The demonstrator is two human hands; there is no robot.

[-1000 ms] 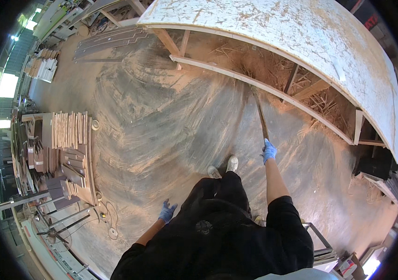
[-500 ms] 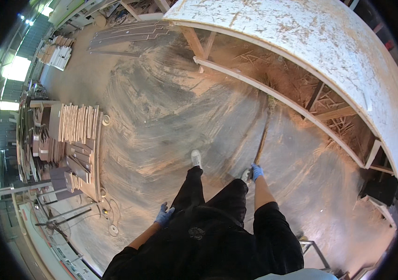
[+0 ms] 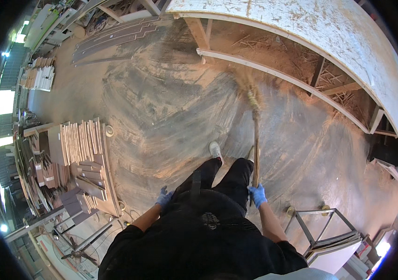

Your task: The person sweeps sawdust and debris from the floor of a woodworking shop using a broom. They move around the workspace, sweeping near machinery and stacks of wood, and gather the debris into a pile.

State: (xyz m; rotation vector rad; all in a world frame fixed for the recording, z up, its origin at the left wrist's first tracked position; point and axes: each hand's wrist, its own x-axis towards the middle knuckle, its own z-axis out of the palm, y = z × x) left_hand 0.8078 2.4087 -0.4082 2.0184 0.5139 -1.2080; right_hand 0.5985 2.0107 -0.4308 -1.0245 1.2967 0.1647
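Note:
My right hand (image 3: 257,195), in a blue glove, is wrapped round the lower end of a long wooden broom handle (image 3: 256,149). The handle runs forward from beside my right leg. At its far end the brushy broom head (image 3: 250,91) is blurred over the dusty floor, near the low white rail of the workbench. My left hand (image 3: 164,198), also blue-gloved, hangs by my left hip with its fingers apart and nothing in it.
Sawdust streaks cover the floor (image 3: 161,126). A large white-topped workbench (image 3: 301,32) stands ahead to the right, with wood scraps (image 3: 343,100) under it. Left are stacked boards (image 3: 83,142) and a standing fan (image 3: 75,249). A wheeled metal frame (image 3: 322,228) is behind right.
The broom head has swung left and forward, out from beside the bench rail. My body and feet have shifted, and the whole view has turned a little.

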